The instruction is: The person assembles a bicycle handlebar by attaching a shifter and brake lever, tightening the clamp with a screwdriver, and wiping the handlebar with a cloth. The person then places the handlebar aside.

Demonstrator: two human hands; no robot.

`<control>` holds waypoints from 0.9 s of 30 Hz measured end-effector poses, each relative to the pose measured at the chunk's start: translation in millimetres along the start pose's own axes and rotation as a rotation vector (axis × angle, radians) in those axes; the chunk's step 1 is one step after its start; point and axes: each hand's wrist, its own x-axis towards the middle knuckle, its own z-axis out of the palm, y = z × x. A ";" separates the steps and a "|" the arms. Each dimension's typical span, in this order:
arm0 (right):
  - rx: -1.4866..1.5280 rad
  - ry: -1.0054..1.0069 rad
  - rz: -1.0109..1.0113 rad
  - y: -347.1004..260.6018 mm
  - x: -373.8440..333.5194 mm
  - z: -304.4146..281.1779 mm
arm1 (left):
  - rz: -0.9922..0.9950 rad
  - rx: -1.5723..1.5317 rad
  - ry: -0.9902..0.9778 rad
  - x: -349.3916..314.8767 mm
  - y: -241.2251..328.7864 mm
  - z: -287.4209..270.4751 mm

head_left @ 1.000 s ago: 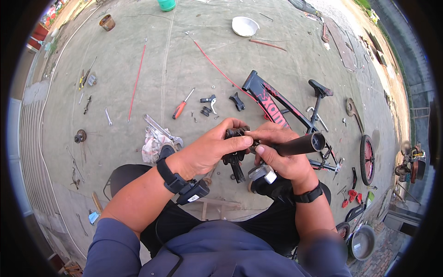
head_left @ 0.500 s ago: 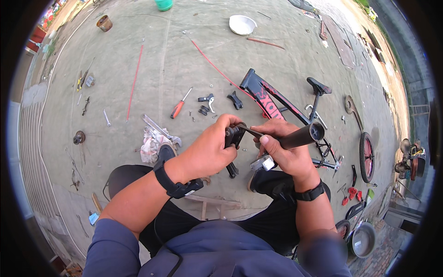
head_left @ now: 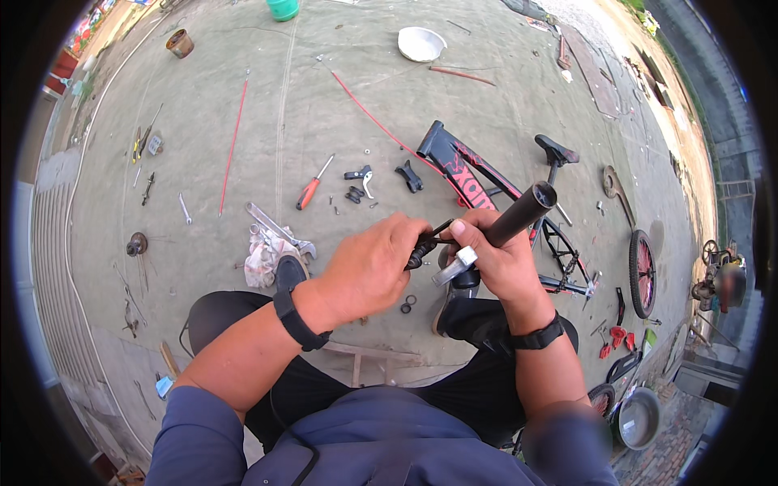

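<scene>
My left hand (head_left: 369, 257) is closed around a small dark part (head_left: 419, 251) with a ribbed look, mostly hidden by the fingers. In my closed right hand (head_left: 502, 255) is a thick black hollow tube (head_left: 523, 215), tilted with its end up to the right. A silver metal piece (head_left: 456, 266) sticks out below the right thumb; whether it joins the tube I cannot tell. Between my two hands runs a thin dark strip (head_left: 442, 230), its near end by the right thumb. Two small dark rings (head_left: 407, 304) lie on the ground below.
A black and red bicycle frame (head_left: 470, 174) lies ahead right, near a saddle (head_left: 557, 151) and a wheel (head_left: 643, 275). Ahead are a screwdriver (head_left: 314, 183), a brake lever (head_left: 361, 178) and a black clamp-like part (head_left: 410, 176). An adjustable wrench (head_left: 279, 231) rests on a rag (head_left: 266, 257).
The tube in my right hand has tilted up, its open end further away. My left hand has turned, hiding more of its dark part. The two rings now show on the ground.
</scene>
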 end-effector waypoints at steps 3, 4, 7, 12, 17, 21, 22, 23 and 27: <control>0.077 0.005 0.030 5.5 0.9 -1.8 | -0.041 -0.013 -0.005 1.7 -1.5 -4.5; 0.218 -0.016 0.015 -1.4 -0.5 0.3 | -0.052 -0.039 -0.004 2.0 -0.7 -6.3; 0.415 -0.054 0.101 -2.8 -1.4 0.0 | -0.109 -0.125 -0.014 2.5 -0.8 -7.0; 0.629 -0.169 0.096 4.8 0.3 5.7 | -0.243 -0.261 -0.044 6.1 1.1 -14.2; 0.584 -0.333 0.148 -7.0 -1.6 7.6 | -0.263 -0.413 -0.023 5.4 -3.2 -15.6; 0.330 -0.255 -0.024 5.0 -2.0 15.3 | -0.311 -0.474 -0.062 11.5 0.7 -23.0; 0.289 -0.244 -0.084 6.4 -2.1 18.0 | -0.348 -0.534 -0.092 12.8 2.1 -24.4; 0.249 -0.209 -0.025 6.0 -1.5 24.0 | -0.385 -0.595 -0.122 13.9 2.9 -25.3; 0.174 -0.179 -0.089 9.1 -0.1 23.5 | -0.397 -0.762 -0.215 12.7 -1.4 -32.5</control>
